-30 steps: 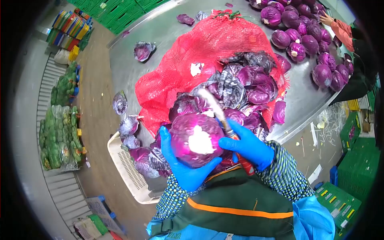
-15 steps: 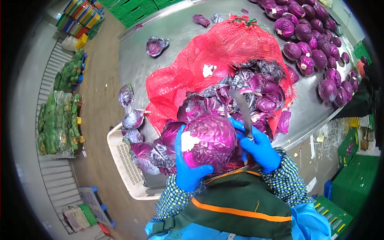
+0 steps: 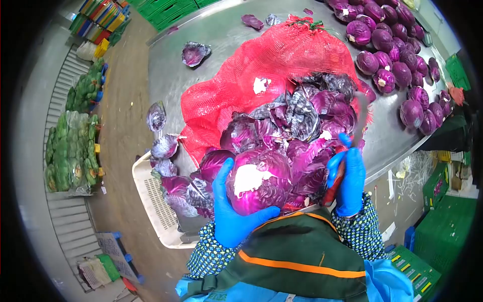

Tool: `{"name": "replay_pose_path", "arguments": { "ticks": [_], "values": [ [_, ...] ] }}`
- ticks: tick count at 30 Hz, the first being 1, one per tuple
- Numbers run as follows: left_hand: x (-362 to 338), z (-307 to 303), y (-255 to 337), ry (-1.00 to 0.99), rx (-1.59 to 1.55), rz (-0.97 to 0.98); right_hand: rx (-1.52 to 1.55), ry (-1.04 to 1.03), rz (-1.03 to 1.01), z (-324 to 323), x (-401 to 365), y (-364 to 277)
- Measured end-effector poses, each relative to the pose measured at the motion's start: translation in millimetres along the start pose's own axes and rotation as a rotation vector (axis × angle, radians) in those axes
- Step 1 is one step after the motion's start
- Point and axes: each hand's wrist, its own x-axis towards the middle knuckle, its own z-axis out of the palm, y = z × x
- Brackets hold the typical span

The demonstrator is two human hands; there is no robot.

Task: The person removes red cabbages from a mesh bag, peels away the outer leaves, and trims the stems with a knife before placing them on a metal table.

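My left hand (image 3: 230, 222), in a blue glove, grips a red cabbage (image 3: 271, 183) from its left side and from below. A pale cut stem end shows on the cabbage's upper left. In my gloved right hand (image 3: 351, 186) is a knife (image 3: 360, 121), its reddish handle in my closed fingers. The blade points away from me, blurred, and is apart from the cabbage. Loose purple cabbage leaves (image 3: 303, 118) lie heaped just beyond the cabbage, partly on a red mesh sack (image 3: 282, 58).
Many red cabbages (image 3: 381, 40) are gathered at the right of the metal table (image 3: 171, 75). Single leaves (image 3: 194, 54) lie across its left side. A cream plastic crate (image 3: 156, 211) is below the table's left edge. Green crates (image 3: 443, 236) stand at the right.
My right hand and the knife have moved right, away from the cabbage, and the blade has swung clockwise. The cabbage has turned in my left hand, bringing its pale stem end further into view.
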Motion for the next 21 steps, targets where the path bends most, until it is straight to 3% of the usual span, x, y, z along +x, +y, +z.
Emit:
{"name": "replay_pose_path", "arguments": {
  "ticks": [2,5,6,12,14,15,16,18,19,20,21],
  "values": [
    [-1,5,-8,0.023,0.075,0.057,-0.127,-0.039,-0.004,15,-2,-15],
    [-1,8,-5,0.014,0.284,0.221,-0.840,-0.548,-0.631,44,-3,-17],
    [0,11,-2,0.027,0.404,0.325,-0.833,-0.569,-0.546,48,-5,-17],
    [1,2,-4,-0.020,0.502,0.444,-0.946,-0.392,-0.719,43,8,-6],
    [-4,2,-12,-0.052,0.284,0.307,-0.353,-0.278,-0.015,38,20,-5],
    [-4,2,-17,-0.080,0.080,0.206,-0.337,-0.259,0.070,33,23,-10],
    [-5,2,-21,-0.077,0.084,0.207,-0.319,-0.241,0.153,28,25,-15],
    [-7,7,-25,0.023,-0.608,-0.118,-0.297,-0.233,0.140,16,31,-5],
    [-7,7,-22,0.051,-0.801,-0.190,-0.364,-0.221,0.144,8,34,-2],
    [-6,7,-22,0.057,-0.798,-0.188,-0.430,-0.208,0.147,5,36,2],
    [-5,7,-21,0.069,-0.806,-0.166,-0.487,-0.250,-0.020,6,37,7]
  ]
}}
